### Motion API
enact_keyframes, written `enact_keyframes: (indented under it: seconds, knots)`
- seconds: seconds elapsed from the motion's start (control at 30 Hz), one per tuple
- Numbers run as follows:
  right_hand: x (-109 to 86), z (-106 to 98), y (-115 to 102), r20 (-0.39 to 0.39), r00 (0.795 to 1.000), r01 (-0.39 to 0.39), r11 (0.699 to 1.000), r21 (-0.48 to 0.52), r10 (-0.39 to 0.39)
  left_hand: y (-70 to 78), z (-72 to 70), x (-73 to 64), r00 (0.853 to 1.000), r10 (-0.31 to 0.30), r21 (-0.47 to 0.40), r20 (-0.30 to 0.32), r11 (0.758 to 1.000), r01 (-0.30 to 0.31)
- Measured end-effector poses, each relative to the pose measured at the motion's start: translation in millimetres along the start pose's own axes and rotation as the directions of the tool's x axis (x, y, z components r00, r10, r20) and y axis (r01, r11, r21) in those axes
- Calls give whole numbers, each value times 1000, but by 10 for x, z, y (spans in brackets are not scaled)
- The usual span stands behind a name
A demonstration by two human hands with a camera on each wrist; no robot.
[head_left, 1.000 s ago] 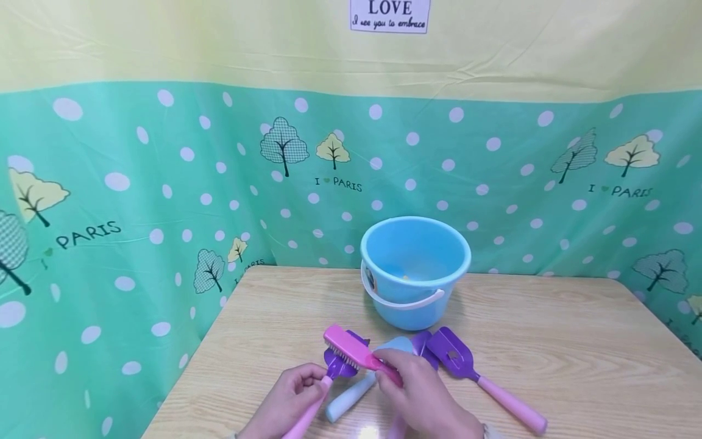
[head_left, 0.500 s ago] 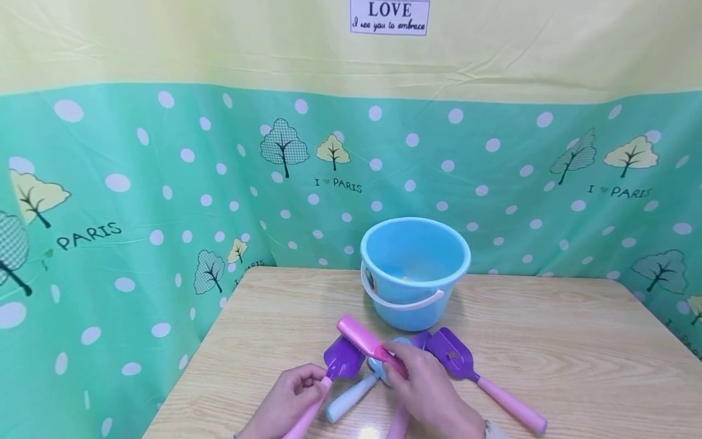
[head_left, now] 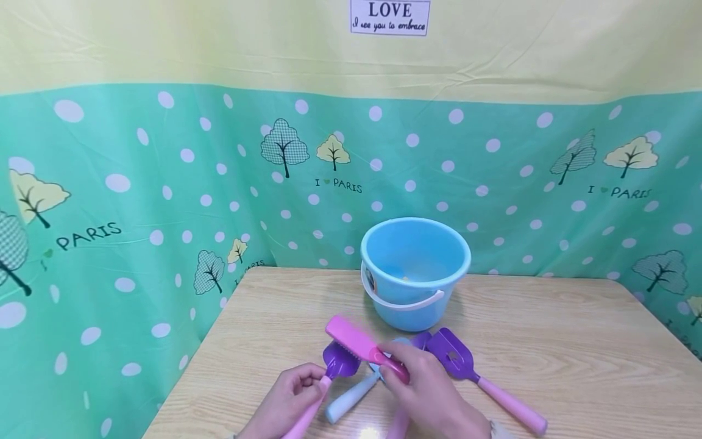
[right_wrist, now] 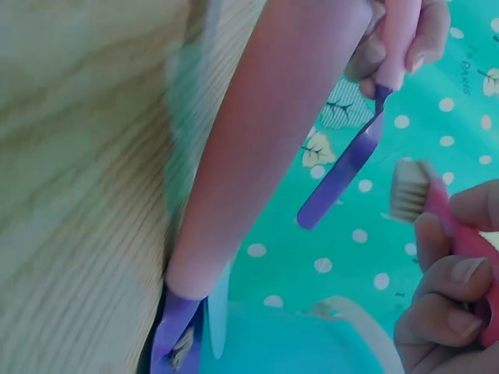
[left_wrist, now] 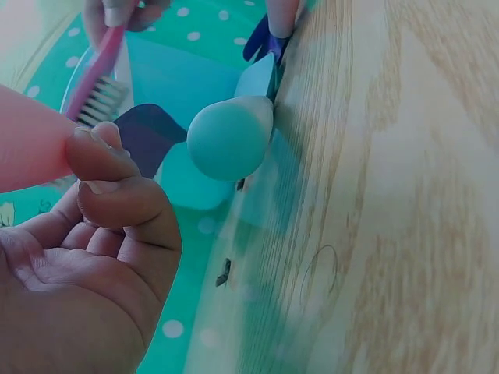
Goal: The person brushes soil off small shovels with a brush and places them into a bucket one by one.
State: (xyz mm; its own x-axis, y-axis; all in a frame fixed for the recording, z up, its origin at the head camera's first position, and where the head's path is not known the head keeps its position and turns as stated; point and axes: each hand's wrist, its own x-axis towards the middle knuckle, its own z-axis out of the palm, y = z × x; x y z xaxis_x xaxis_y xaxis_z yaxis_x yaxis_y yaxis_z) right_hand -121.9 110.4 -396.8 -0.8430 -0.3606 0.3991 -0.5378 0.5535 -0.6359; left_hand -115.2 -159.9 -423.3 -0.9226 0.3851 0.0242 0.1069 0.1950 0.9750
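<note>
My left hand (head_left: 290, 393) grips the pink handle of a toy shovel, whose purple blade (head_left: 339, 363) points away from me above the table. In my right hand (head_left: 430, 387) is a pink brush (head_left: 351, 337) with pale bristles facing down. From the head view the brush head crosses over the upper part of the blade. The right wrist view shows the bristles (right_wrist: 409, 193) a small gap away from the purple blade (right_wrist: 343, 179). A second pink-handled purple tool (head_left: 399, 424) lies partly hidden beneath my right hand.
A light blue bucket (head_left: 406, 317) with a white handle stands at the back middle; something small lies inside. Between my hands lies a light blue tool (head_left: 351, 399). To the right is another purple shovel (head_left: 452, 353). A green dotted curtain (head_left: 493, 183) hangs behind the table.
The brush first moved right and away over the shovel blade, then came back left. The blade's tilt has changed slightly. My left hand stays in nearly the same place.
</note>
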Motion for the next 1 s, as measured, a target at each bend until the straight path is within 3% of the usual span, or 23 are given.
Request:
enact_keyframes:
  seconds: [0.23,0.43,0.7,1.0]
  knots:
    - [-33,39,-72,32,992,125,992,3,-125,-29,-6,9,1000,-3,10,-4,1000,3]
    - [-30,59,-58,76,993,91,995,-32,-89,-16,4,0,1000,-1,6,6,1000,1]
    - [-7,72,15,52,998,35,997,-69,-31,-6,18,3,1000,-18,16,5,1000,18]
    - [12,71,82,4,1000,-17,983,-181,18,-11,14,1,1000,-7,14,15,1000,7]
